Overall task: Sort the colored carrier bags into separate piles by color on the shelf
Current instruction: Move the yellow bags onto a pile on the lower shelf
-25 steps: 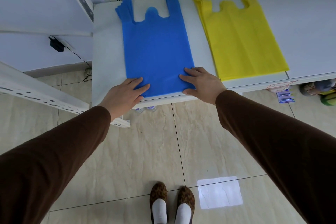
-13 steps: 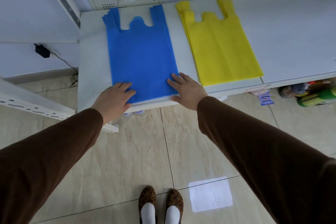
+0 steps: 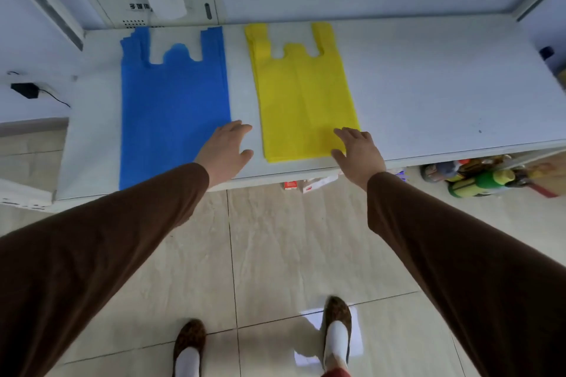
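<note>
While both arms are reaching forward from the head camera's viewpoint, the left hand (image 3: 225,147) is hovering or resting, fingers straight and together, on the bare strip of shelf (image 3: 428,95) between the two piles, just beside the near right corner of the blue bags (image 3: 174,113); whether it is actually touching the shelf is hard to tell through the motion blur. The right hand (image 3: 356,151) is lying with fingers spread and relaxed at the near right corner of the yellow bags (image 3: 303,101), apparently pressing that corner flat, pinching nothing. That placement is suggesting a squaring-up of the yellow stack so its edges are sitting even. Both piles are lying flat on the white shelf, well apart from each other, handles pointing to the back wall, bottoms near the front edge. Each pile is showing several thin, matte, vest-style bags stacked with slightly offset handle edges, blue on the left, yellow in the middle. Judging by this, sorting is looking nearly finished.
</note>
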A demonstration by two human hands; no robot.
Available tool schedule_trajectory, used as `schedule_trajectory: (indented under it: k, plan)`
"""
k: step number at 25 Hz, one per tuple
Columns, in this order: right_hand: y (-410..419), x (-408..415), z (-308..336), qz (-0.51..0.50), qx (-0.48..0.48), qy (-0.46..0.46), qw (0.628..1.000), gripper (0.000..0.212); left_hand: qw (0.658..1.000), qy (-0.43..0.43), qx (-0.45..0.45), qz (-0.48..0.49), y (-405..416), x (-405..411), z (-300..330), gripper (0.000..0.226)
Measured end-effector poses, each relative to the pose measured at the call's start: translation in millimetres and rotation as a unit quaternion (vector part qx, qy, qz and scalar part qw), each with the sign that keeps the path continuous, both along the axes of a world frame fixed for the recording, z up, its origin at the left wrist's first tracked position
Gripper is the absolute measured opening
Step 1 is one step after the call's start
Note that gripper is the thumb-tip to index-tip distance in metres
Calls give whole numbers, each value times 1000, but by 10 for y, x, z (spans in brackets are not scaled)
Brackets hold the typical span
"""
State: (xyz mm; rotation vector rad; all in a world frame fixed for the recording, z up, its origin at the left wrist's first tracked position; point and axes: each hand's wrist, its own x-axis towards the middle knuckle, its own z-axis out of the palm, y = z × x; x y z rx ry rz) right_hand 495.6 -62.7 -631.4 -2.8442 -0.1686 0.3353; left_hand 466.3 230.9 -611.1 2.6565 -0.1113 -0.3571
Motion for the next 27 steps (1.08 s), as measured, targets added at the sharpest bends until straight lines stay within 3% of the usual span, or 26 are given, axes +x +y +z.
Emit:
schedule_trajectory:
  k: [6, 11, 16, 19, 22, 25, 27]
  plan:
    - [-605, 470, -221, -72, 73, 61, 993, 56, 967, 103, -103, 210, -758, 240, -316, 73]
    - [-641, 581, -450, -67, 112, 43, 990, 52, 970, 96, -58, 217, -1051, 61, -626, 79]
    - [-670, 695, -526, -53, 141, 20, 988, 55, 972, 66, -74, 211, -1075, 114, -727, 81]
    - [-687, 1123, -486, -78, 142, -4, 987, 56, 970, 30, -42, 239, -852, 558, -714, 73]
    - [-557, 1726, -502, -77, 200, 0, 977, 54, 947, 15, -129, 295, -597, 1290, -601, 71]
    - [-311, 2271, -462, -132, 293, 38, 946, 55, 891, 25, -243, 383, -517, 1942, -514, 64]
    - [-165, 2546, -483, -151, 312, 67, 936, 54, 889, 25, -230, 395, -519, 2207, -484, 49]
